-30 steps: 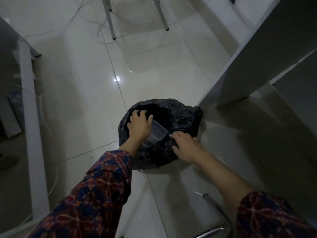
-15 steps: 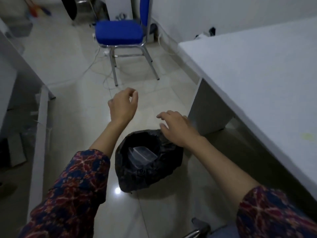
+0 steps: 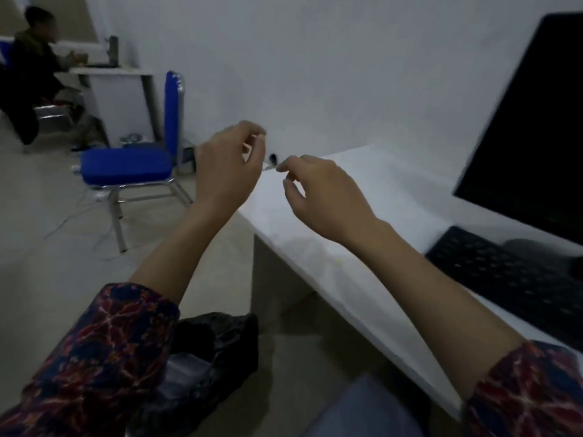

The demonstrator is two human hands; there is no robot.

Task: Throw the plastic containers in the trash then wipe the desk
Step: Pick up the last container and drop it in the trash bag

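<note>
Hovering empty, fingers loosely curled: left hand (image 3: pixel 225 171) off desk's (image 3: pixel 356 234) left edge, right hand (image 3: pixel 321 197) over it, nearer for wiping; no cloth visible.

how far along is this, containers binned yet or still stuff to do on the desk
Done, it seems: a clear plastic container lies inside the black trash bag on the floor, and none shows on the desk. In hand: nothing; the left hand and right hand are raised over the desk's end, fingers loosely curled, empty. Left: the wiping. No cloth is in view, and a small yellowish spot sits on the desk.
</note>
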